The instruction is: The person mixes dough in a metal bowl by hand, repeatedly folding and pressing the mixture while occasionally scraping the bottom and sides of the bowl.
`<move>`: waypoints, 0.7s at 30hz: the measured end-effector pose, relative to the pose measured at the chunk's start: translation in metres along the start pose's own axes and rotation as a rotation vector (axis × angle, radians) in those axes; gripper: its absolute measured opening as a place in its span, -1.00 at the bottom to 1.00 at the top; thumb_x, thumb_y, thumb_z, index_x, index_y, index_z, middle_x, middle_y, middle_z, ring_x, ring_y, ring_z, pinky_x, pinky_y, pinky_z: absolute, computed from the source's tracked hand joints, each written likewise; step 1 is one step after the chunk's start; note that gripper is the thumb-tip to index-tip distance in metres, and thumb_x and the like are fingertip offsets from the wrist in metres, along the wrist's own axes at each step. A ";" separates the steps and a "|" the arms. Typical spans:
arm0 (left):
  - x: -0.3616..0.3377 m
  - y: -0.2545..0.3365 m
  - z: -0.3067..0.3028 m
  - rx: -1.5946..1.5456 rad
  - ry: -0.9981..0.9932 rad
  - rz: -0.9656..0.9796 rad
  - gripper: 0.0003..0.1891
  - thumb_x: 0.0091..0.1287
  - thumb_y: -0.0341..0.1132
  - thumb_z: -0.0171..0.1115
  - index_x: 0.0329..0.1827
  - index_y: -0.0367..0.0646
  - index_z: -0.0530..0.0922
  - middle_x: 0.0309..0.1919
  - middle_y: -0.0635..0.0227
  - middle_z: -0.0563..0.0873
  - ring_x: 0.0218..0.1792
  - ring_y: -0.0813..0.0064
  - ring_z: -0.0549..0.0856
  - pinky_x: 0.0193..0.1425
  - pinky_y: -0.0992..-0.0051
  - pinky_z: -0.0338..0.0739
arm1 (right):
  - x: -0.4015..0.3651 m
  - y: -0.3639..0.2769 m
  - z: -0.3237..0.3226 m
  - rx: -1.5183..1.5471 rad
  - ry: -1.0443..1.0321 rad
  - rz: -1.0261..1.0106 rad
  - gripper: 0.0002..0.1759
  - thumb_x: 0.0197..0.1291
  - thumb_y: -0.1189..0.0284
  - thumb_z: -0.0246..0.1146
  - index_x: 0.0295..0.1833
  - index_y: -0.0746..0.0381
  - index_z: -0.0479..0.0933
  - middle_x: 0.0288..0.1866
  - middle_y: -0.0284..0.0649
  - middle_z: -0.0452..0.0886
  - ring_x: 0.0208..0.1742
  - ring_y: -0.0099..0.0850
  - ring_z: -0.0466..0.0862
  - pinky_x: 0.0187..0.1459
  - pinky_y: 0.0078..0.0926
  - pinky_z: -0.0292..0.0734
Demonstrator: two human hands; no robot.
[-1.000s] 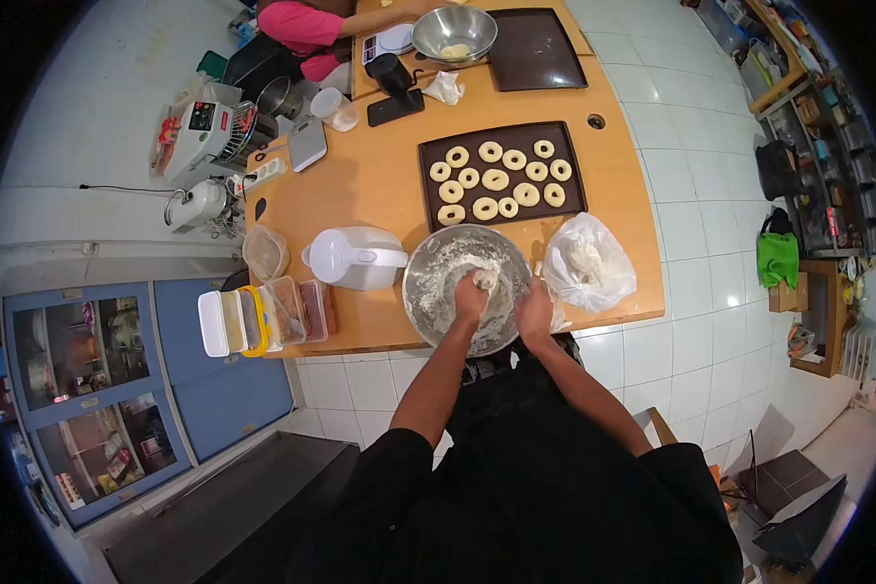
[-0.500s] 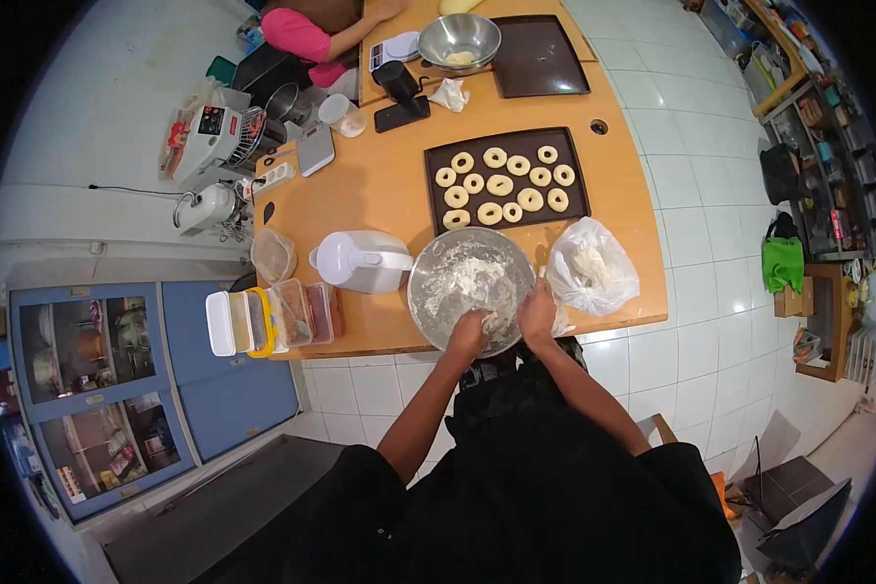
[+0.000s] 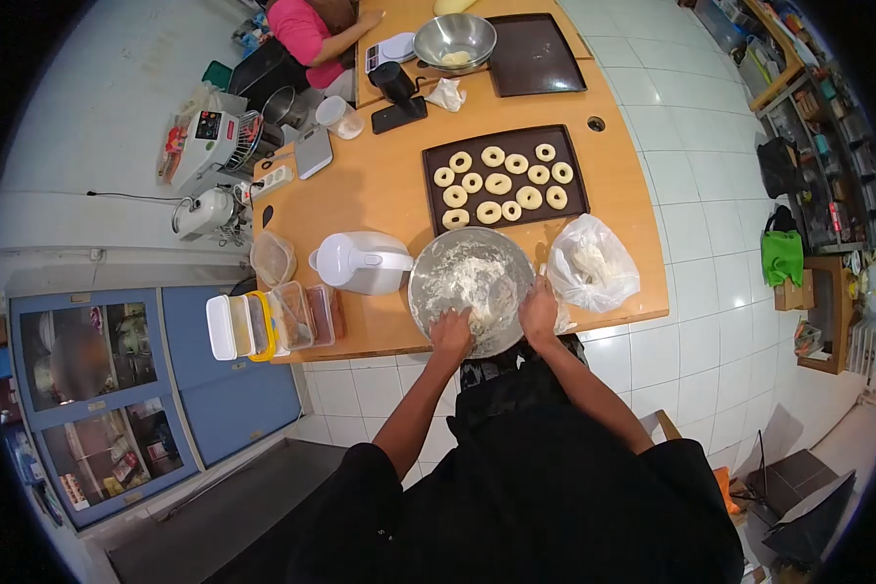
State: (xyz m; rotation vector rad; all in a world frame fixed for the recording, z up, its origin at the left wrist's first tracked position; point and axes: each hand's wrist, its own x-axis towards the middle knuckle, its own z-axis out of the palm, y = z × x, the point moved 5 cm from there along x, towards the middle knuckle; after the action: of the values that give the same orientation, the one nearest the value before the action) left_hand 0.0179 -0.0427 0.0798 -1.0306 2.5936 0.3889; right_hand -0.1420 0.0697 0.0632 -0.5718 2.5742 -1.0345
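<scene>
A steel mixing bowl [image 3: 424, 284] sits at the table's front edge, its inside dusted and smeared with white flour [image 3: 472, 277]. My left hand [image 3: 452, 333] is over the near-left part of the bowl, fingers spread, with floury clumps beside the fingertips. At the right rim, my right hand [image 3: 538, 310] grips the bowl. Just right of that hand lies a clear plastic bag [image 3: 608, 287] with pale dough in it. Behind the bowl is a dark baking tray [image 3: 582, 200] bearing several ring-shaped doughs [image 3: 498, 184].
Left of the bowl stand a white pitcher [image 3: 360, 261] and plastic containers [image 3: 290, 316]. Farther back are a phone [image 3: 399, 115], a kitchen scale [image 3: 313, 153], a second bowl [image 3: 455, 37] and another tray [image 3: 537, 58]. A person in a pink sleeve [image 3: 297, 27] is at the far left.
My left hand has shifted left inside the bowl, and its fingers have spread from a more closed shape. My right hand stays at the rim.
</scene>
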 end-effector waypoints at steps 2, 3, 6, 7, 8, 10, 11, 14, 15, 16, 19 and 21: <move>-0.001 0.002 0.003 0.028 0.037 0.078 -0.55 0.06 -0.35 0.32 0.08 -0.03 0.55 0.05 0.06 0.57 0.13 0.01 0.56 0.16 0.00 0.47 | 0.001 0.000 0.000 -0.001 -0.024 0.017 -0.75 0.16 0.59 0.12 -0.02 0.38 0.38 -0.11 0.16 0.53 -0.12 0.19 0.57 -0.10 0.05 0.47; -0.002 0.004 0.002 0.005 0.041 0.109 -0.58 0.07 -0.38 0.29 0.06 -0.06 0.55 0.04 0.05 0.57 0.11 0.00 0.57 0.14 0.01 0.48 | 0.001 0.000 -0.001 -0.008 -0.029 0.017 -0.75 0.16 0.58 0.12 -0.02 0.37 0.38 -0.11 0.16 0.53 -0.12 0.19 0.57 -0.10 0.05 0.47; 0.005 0.000 0.031 -0.143 0.035 0.254 -0.64 0.10 -0.47 0.20 0.02 -0.13 0.55 -0.02 0.02 0.59 0.00 -0.05 0.61 0.06 0.06 0.52 | 0.000 -0.001 0.001 -0.016 -0.038 0.020 -0.75 0.17 0.58 0.12 -0.02 0.37 0.39 -0.12 0.15 0.53 -0.13 0.19 0.57 -0.11 0.05 0.47; 0.006 0.001 0.037 -0.206 0.030 0.310 -0.65 0.11 -0.50 0.17 0.01 -0.16 0.55 -0.04 0.00 0.60 -0.05 -0.06 0.62 0.03 0.08 0.53 | 0.000 -0.001 0.001 -0.012 -0.036 0.021 -0.75 0.17 0.58 0.12 -0.02 0.36 0.39 -0.12 0.15 0.53 -0.13 0.19 0.57 -0.11 0.06 0.47; 0.009 0.001 0.043 -0.247 0.038 0.286 -0.65 0.11 -0.52 0.14 0.01 -0.17 0.55 -0.08 -0.01 0.61 -0.09 -0.08 0.63 0.00 0.08 0.53 | 0.000 -0.002 0.001 -0.009 -0.033 0.022 -0.75 0.17 0.57 0.12 -0.02 0.36 0.39 -0.12 0.15 0.53 -0.13 0.20 0.57 -0.11 0.06 0.47; 0.017 0.005 0.045 -0.331 0.057 0.235 -0.65 0.12 -0.56 0.10 0.01 -0.20 0.54 -0.16 -0.04 0.63 -0.18 -0.10 0.63 -0.06 0.08 0.53 | -0.002 -0.001 0.003 -0.009 -0.059 0.035 -0.73 0.17 0.57 0.12 0.01 0.36 0.40 -0.12 0.16 0.53 -0.13 0.20 0.57 -0.11 0.06 0.47; 0.023 0.007 0.046 -0.356 0.117 0.239 -0.64 0.12 -0.55 0.11 0.03 -0.20 0.54 -0.18 -0.04 0.64 -0.19 -0.10 0.64 -0.07 0.07 0.53 | -0.002 -0.002 0.004 -0.010 -0.072 0.039 -0.72 0.17 0.57 0.12 0.02 0.37 0.40 -0.12 0.16 0.53 -0.13 0.20 0.57 -0.10 0.06 0.47; 0.048 0.007 0.056 -0.423 0.239 0.219 -0.58 0.10 -0.55 0.14 0.08 -0.17 0.53 -0.19 -0.07 0.66 -0.19 -0.10 0.65 -0.08 0.07 0.53 | -0.002 -0.002 0.001 -0.008 -0.085 0.019 -0.67 0.16 0.57 0.12 0.07 0.37 0.40 -0.10 0.17 0.54 -0.11 0.19 0.58 -0.10 0.05 0.48; 0.054 0.009 0.051 -0.439 0.237 0.182 -0.57 0.09 -0.55 0.16 0.09 -0.16 0.53 -0.18 -0.09 0.66 -0.17 -0.10 0.65 -0.08 0.08 0.53 | -0.004 -0.001 0.001 -0.019 -0.099 0.026 -0.66 0.16 0.57 0.12 0.08 0.37 0.40 -0.10 0.17 0.54 -0.11 0.19 0.58 -0.11 0.05 0.48; 0.061 0.010 0.045 -0.454 0.239 0.147 -0.55 0.08 -0.55 0.17 0.11 -0.16 0.53 -0.16 -0.10 0.66 -0.16 -0.10 0.66 -0.07 0.08 0.53 | -0.003 -0.002 0.000 -0.029 -0.109 0.030 -0.65 0.16 0.58 0.12 0.09 0.37 0.40 -0.09 0.17 0.54 -0.11 0.19 0.58 -0.11 0.05 0.49; 0.072 0.005 0.030 -0.538 0.287 -0.095 -0.51 0.06 -0.56 0.19 0.14 -0.16 0.53 -0.13 -0.12 0.65 -0.15 -0.12 0.66 -0.05 0.11 0.54 | -0.002 -0.003 0.001 -0.040 -0.107 0.020 -0.64 0.15 0.58 0.12 0.10 0.37 0.40 -0.09 0.17 0.54 -0.11 0.19 0.59 -0.12 0.05 0.49; 0.079 0.004 0.022 -0.569 0.309 -0.064 -0.49 0.07 -0.59 0.15 0.16 -0.13 0.54 -0.07 -0.12 0.64 -0.05 -0.10 0.63 0.04 0.13 0.51 | -0.004 0.001 0.001 -0.046 -0.107 0.017 -0.64 0.15 0.58 0.12 0.10 0.36 0.40 -0.09 0.17 0.54 -0.10 0.19 0.59 -0.12 0.05 0.50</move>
State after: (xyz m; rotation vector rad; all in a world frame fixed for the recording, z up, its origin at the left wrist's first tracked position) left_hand -0.0343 -0.0801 0.0291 -1.4469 2.7719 1.0723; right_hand -0.1380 0.0712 0.0622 -0.5993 2.5106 -0.9160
